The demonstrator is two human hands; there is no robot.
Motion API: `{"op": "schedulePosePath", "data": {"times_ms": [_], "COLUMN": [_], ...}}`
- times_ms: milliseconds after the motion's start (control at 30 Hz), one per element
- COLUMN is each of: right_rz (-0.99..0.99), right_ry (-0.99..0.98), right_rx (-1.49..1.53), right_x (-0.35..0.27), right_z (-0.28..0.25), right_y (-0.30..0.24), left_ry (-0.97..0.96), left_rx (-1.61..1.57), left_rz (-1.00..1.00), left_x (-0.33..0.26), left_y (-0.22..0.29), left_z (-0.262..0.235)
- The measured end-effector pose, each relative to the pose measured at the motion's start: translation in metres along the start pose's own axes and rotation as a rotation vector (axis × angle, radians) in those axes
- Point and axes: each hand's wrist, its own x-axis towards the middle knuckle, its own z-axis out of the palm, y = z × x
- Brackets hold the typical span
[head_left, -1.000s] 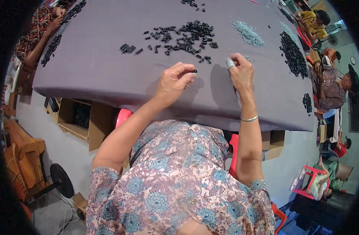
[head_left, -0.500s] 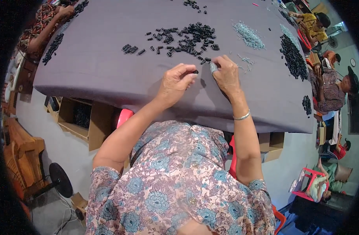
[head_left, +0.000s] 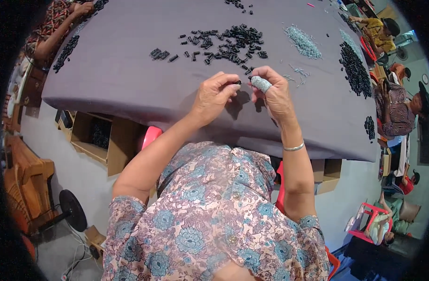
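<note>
My left hand (head_left: 215, 96) is closed, with a small black cylindrical piece (head_left: 238, 83) pinched between thumb and fingertips. Just to its right, my right hand (head_left: 276, 92) has its fingers drawn together in a pinch; one digit is wrapped in grey tape (head_left: 260, 84). A small dark bit shows at those fingertips, probably another black piece, though the fingers partly hide it. Both hands are raised a little over the near part of the table. Beyond them lies a loose heap of black cylindrical pieces (head_left: 245, 36). A pile of small silvery pins (head_left: 302, 41) lies farther right.
The grey cloth-covered table (head_left: 125, 61) carries a short row of black pieces (head_left: 159, 55) at left and a larger black pile (head_left: 354, 70) at right. Co-workers sit along both sides. An open cardboard box (head_left: 90, 136) stands below the table's near left edge.
My right hand has drawn back from the near edge of the black heap and turned, bringing its fingertips close to my left hand. The left hand still pinches its black piece, nearly in place.
</note>
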Motion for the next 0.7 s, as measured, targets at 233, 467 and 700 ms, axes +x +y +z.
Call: {"op": "schedulePosePath", "data": {"times_ms": [233, 467, 700], "right_rz": [-0.090, -0.172, -0.172], "right_ry": [-0.007, -0.029, -0.061], "right_rx": [-0.280, -0.560, -0.545], "right_x": [-0.003, -0.003, -0.005], "right_z": [0.011, 0.010, 0.010], "right_y": [-0.001, -0.003, -0.010], "left_ry": [-0.016, -0.035, -0.103], "left_rx": [0.020, 0.059, 0.030], "left_rz": [0.036, 0.033, 0.000], "left_x": [0.001, 0.000, 0.000], "left_y": [0.000, -0.001, 0.005], "left_z": [-0.001, -0.002, -0.005]}}
